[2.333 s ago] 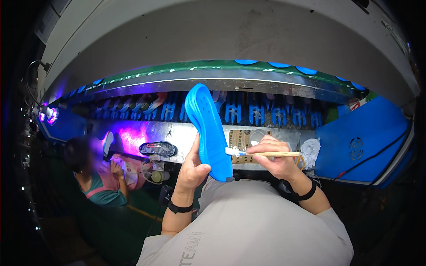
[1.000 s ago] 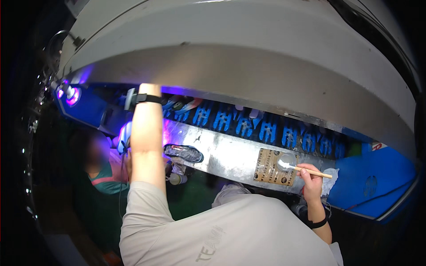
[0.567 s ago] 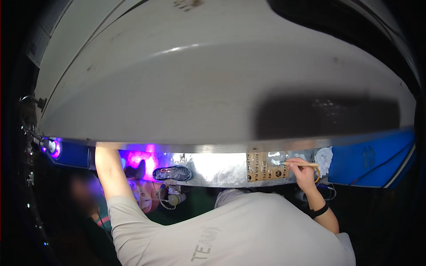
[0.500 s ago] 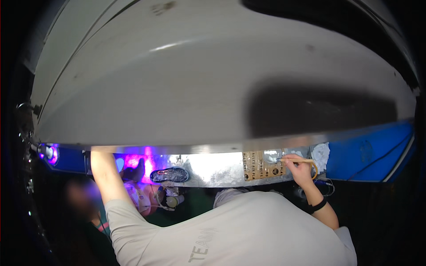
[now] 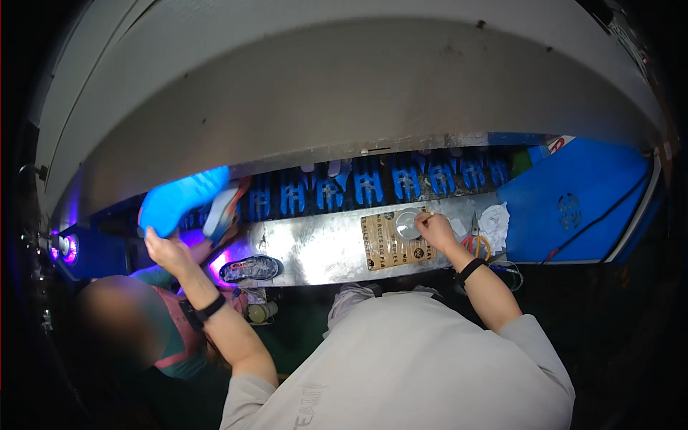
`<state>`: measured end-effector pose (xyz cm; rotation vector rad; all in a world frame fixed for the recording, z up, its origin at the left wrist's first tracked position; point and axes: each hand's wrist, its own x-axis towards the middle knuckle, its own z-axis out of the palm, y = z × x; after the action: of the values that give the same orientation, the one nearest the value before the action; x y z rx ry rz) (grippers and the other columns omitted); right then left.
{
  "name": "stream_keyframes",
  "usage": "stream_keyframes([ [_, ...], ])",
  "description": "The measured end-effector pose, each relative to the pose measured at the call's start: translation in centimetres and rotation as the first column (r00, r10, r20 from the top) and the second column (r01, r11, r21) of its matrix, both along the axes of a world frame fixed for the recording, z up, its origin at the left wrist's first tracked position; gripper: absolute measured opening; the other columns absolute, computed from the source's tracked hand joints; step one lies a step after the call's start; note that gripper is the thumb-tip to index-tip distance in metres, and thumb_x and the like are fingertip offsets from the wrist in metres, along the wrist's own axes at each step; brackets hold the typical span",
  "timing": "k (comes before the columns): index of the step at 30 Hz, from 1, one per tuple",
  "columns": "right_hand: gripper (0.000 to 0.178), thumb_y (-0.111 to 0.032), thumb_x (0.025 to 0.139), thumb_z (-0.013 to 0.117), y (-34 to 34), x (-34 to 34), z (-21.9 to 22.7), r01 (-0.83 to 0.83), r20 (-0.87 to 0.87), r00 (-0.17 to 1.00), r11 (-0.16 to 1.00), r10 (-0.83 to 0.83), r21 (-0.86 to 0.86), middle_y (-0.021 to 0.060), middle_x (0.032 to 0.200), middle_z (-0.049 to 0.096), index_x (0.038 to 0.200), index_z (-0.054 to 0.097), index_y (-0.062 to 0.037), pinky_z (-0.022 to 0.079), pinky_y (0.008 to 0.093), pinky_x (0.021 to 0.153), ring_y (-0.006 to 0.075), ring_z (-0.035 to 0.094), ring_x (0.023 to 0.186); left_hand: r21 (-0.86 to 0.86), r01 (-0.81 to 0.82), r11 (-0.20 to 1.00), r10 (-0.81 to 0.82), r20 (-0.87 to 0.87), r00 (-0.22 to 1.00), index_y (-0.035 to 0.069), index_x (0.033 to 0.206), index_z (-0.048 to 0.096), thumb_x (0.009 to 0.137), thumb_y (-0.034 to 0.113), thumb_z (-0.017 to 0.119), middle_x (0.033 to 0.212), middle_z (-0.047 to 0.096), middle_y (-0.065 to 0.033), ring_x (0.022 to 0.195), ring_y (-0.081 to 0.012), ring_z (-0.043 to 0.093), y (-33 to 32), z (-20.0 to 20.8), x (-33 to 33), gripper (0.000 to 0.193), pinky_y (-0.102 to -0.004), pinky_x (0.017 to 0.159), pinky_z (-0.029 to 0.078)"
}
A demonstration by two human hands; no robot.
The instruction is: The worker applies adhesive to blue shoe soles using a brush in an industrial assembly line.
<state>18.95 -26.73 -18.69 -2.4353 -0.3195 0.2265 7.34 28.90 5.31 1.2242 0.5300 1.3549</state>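
My left hand point(image 5: 169, 252) grips the near end of a bright blue shoe sole point(image 5: 183, 202), raised above the left part of the metal bench. My right hand point(image 5: 431, 226) is pinched round a brush, mostly hidden by my fingers, beside a round clear dish point(image 5: 408, 224). The dish sits on a printed brown cardboard sheet point(image 5: 380, 247). Left of the bench's middle lies a dark shoe piece point(image 5: 249, 269) with pale marks. Next to the blue sole is a grey and orange shoe point(image 5: 223, 209), close to a co-worker's arm.
A row of blue holders point(image 5: 367, 179) runs behind the metal bench point(image 5: 315, 247), under a pale overhanging hood point(image 5: 322, 93). Orange-handled scissors point(image 5: 479, 245) and crumpled white paper point(image 5: 494, 226) lie right of the cardboard. A co-worker point(image 5: 172, 322) is close at my left. A purple lamp point(image 5: 69, 249) glows far left.
My left hand has come out from under the hood with the blue sole. The head view has shifted, revealing the blue holders. My right hand stays by the dish.
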Motion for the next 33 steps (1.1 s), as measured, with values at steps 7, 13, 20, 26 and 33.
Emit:
stream_keyframes([
  [7,0.019,-0.02,0.09,0.066,-1.2,-0.5,1.4,0.051,-0.02,0.999,0.935,-0.047,0.351,0.0156,0.088,0.074,0.097,0.073,-0.0033,0.054,0.0327,0.072,0.0262,0.072,0.079,-0.623,0.515,0.589,-0.684,-0.045,0.728,-0.002,0.104,0.066,0.096,0.025,0.054,0.095,0.07,-0.0118,0.084,-0.0228,0.069,-20.7,-4.1,-6.7,0.03,-0.0372,0.079,0.057],
  [13,0.019,-0.017,0.093,0.066,-3.1,-1.5,5.0,0.066,-0.09,0.995,0.948,-0.04,0.312,0.0076,0.091,0.074,0.101,0.073,-0.0009,0.052,0.0287,0.077,0.0141,0.067,0.083,-0.461,0.856,-0.236,-0.854,0.518,0.044,-0.007,0.144,0.04,0.098,0.039,0.057,0.131,0.06,-0.023,0.118,-0.0323,0.062,-26.9,-4.0,-9.6,0.068,-0.0449,0.101,0.051],
  [20,0.018,-0.011,0.092,0.066,-0.1,-4.5,15.6,-0.041,-0.102,0.984,0.741,0.147,0.67,0.0098,0.095,0.073,0.104,0.073,0.0003,0.051,0.0294,0.08,0.0153,0.065,0.089,-0.586,0.808,-0.055,-0.947,0.286,0.143,-0.006,0.15,0.031,0.089,0.025,0.066,0.133,0.057,-0.0199,0.116,-0.0263,0.064,-25.4,-6.2,-11.6,0.077,-0.0369,0.102,0.051],
  [26,0.018,-0.01,0.089,0.068,2.8,-4.8,21.5,-0.379,0.207,0.92,0.619,0.333,0.688,0.012,0.098,0.074,0.103,0.073,0.0008,0.052,0.0337,0.081,0.0215,0.066,0.088,-0.58,0.813,-0.044,-0.97,0.221,0.105,-0.006,0.148,0.033,0.089,0.026,0.067,0.131,0.059,-0.0183,0.113,-0.0245,0.064,-26.4,-4.4,-9.7,0.075,-0.0371,0.099,0.052],
  [33,0.018,-0.007,0.086,0.069,4.3,-4.3,22.1,-0.511,0.387,0.859,0.621,0.336,0.594,0.012,0.09,0.073,0.1,0.074,0.0019,0.049,0.0339,0.073,0.0218,0.063,0.079,-0.585,0.81,-0.043,-0.986,0.153,0.058,-0.007,0.146,0.037,0.089,0.027,0.067,0.13,0.06,-0.018,0.112,-0.0238,0.065,-27.0,-3.8,-9.2,0.072,-0.0371,0.097,0.054],
])
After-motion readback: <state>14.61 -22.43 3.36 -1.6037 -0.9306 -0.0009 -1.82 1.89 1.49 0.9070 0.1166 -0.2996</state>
